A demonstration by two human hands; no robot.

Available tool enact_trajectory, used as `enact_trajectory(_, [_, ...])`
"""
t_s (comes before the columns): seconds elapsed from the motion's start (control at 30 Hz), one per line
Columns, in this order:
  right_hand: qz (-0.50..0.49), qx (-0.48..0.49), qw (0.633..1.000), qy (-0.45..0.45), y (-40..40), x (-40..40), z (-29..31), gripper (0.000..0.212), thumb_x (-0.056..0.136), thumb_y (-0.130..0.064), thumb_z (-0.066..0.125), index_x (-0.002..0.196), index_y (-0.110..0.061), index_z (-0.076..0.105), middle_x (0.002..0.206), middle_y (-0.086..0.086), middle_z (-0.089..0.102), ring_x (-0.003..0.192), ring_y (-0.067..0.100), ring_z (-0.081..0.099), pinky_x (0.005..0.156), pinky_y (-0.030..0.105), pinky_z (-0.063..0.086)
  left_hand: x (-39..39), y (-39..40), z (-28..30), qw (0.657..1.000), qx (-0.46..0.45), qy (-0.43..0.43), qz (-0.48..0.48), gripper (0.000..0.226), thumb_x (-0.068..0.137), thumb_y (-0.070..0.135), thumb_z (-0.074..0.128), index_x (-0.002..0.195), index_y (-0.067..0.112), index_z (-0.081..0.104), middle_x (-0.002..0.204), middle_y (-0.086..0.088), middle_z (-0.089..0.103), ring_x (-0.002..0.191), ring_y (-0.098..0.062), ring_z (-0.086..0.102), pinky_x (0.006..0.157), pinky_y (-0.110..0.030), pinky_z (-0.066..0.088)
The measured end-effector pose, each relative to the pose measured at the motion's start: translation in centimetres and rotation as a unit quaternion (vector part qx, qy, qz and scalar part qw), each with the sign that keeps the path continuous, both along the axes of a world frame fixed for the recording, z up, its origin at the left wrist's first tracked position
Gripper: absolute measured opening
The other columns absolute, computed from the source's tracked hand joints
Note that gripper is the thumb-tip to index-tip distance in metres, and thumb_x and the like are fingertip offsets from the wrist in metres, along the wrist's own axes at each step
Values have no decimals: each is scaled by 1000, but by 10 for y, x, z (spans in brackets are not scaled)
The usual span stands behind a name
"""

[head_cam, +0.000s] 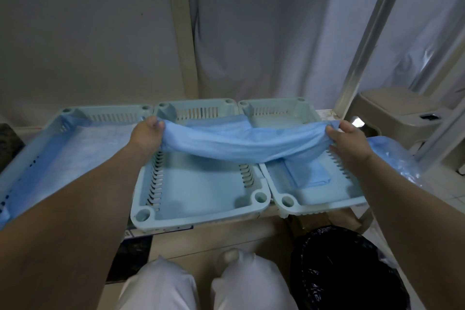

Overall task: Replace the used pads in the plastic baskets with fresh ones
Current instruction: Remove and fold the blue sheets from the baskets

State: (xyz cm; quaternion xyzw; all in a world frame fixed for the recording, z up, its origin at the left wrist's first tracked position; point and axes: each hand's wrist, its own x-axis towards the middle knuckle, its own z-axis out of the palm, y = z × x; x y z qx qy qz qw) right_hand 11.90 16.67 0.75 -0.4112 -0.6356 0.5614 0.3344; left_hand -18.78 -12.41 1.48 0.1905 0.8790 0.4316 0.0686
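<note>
Left hand: the left hand (147,133) sits left of the frame's centre, its fingers curled tight around one bunched end of a blue pad (241,142).
Right hand: the right hand (348,139) is at centre right, fingers and thumb clenched on the pad's other end.
Blue pad: stretched between the two hands across the middle of the frame, it sags in the centre and hangs over the middle basket (198,178) and the right basket (312,176). One flap trails back toward the far wall of the middle basket.
Middle basket: pale green plastic with slotted sides, in the centre of the frame; its floor looks smooth and light blue.
Right basket: just beside the middle one, their rims touching. A folded blue pad (308,175) lies flat on its floor, partly under the stretched pad.
Left basket: the left basket (75,133) fills the left of the frame, lined with a flat blue pad (83,148) that reaches up its sides.
Bag of pads: a clear plastic bag (392,158) holding blue material sits at the right edge, behind the right forearm.
Bin: a bin with a black liner (344,269) stands at lower right, below the right basket.
Stool: a beige plastic stool (395,106) stands at upper right.
Person: knees in white trousers (201,284) show at the bottom centre.
Backdrop: grey-white sheeting (264,27) hangs across the top of the frame.
</note>
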Motion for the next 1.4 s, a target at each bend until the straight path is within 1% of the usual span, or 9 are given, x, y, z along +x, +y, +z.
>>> enact_trajectory(0.37, [-88,33,995,47,7,-26,56,31,83,-25,69,59,-16,52,63,3,51,63,17,49,65,33,41,-3,10,69,981,-9,134,137,34,99,24,43,118,2,61,120,-26,59,114,-42,52,93,-40,40])
enact_trajectory(0.47, [-93,-3,994,50,8,-26,69,39,83,-29,72,57,-17,44,59,2,44,57,15,44,64,31,41,-3,11,83,983,50,67,162,49,93,29,59,130,-1,51,126,-22,57,112,-34,57,95,-37,43])
enact_trajectory(0.57, [-80,-32,995,45,12,-23,76,29,82,-35,71,70,-19,51,72,1,55,68,16,54,74,33,48,-4,12,90,958,242,-111,109,69,87,21,69,142,-1,35,114,-17,58,70,-16,65,70,-34,56])
enact_trajectory(0.7, [-84,-95,988,93,20,-20,84,32,77,-32,76,96,-13,59,99,5,62,84,17,59,72,31,49,-6,13,98,924,325,-196,46,62,88,-11,56,143,7,33,132,-20,45,104,-25,58,80,-25,52])
enact_trajectory(0.83, [-95,-59,989,93,17,-22,97,22,81,-33,71,77,-18,56,85,5,57,65,14,50,60,27,41,-3,9,108,950,278,-108,95,52,91,1,57,139,15,41,84,-5,49,57,-13,41,49,-23,38])
enact_trajectory(1.03, [-171,54,981,77,3,-23,127,31,82,-31,72,63,-21,51,69,-2,54,64,9,47,61,20,41,-7,10,133,921,358,-63,143,35,90,-1,52,120,18,48,74,4,42,57,-7,41,43,-17,38])
enact_trajectory(1.17, [-192,76,978,-17,10,-30,139,25,81,-39,71,87,-14,69,86,3,63,78,17,56,86,31,49,-11,18,143,916,364,-73,154,29,91,-4,51,104,20,42,79,0,44,61,-7,43,46,-17,41])
enact_trajectory(1.27, [-137,10,990,41,13,-37,143,33,90,-25,62,117,-6,60,94,3,58,73,13,59,69,26,55,-19,29,142,909,376,-86,157,31,90,-8,48,103,19,42,96,-7,48,64,-8,45,47,-17,46])
enact_trajectory(1.4, [-119,-158,963,184,21,-58,149,30,97,-14,52,124,-2,51,107,7,61,96,20,65,47,30,58,-34,51,143,908,383,-88,147,31,90,-8,43,104,19,42,78,-2,43,64,-12,44,49,-19,44])
